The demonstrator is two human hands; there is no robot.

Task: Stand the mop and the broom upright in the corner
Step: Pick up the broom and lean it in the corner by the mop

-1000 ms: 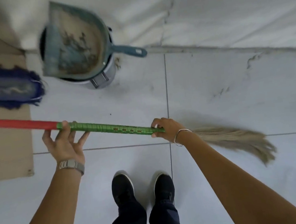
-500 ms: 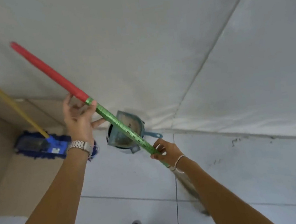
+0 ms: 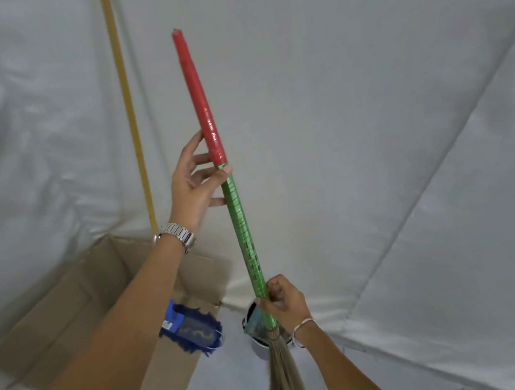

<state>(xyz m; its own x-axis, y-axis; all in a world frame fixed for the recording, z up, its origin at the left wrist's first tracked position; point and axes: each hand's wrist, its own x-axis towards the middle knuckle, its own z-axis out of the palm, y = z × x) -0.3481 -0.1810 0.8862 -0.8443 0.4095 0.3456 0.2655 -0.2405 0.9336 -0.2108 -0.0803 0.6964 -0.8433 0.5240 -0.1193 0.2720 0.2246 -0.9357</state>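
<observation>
The left hand (image 3: 197, 183) cradles the broom (image 3: 239, 216) where red wrap meets green, fingers loosely curled behind the stick, while the right hand (image 3: 282, 304) clenches it low, just above the straw bristles (image 3: 285, 377). Big change: a second ago that broom lay level across the floor, and now it's swung up near vertical, bristles down. Only the lean into the corner looks left. The mop (image 3: 190, 329) already stands there, yellow pole (image 3: 129, 113) against the white wall (image 3: 352, 100), blue head on the cardboard (image 3: 69, 317). A small white label sits on the mop head, too small to read.
</observation>
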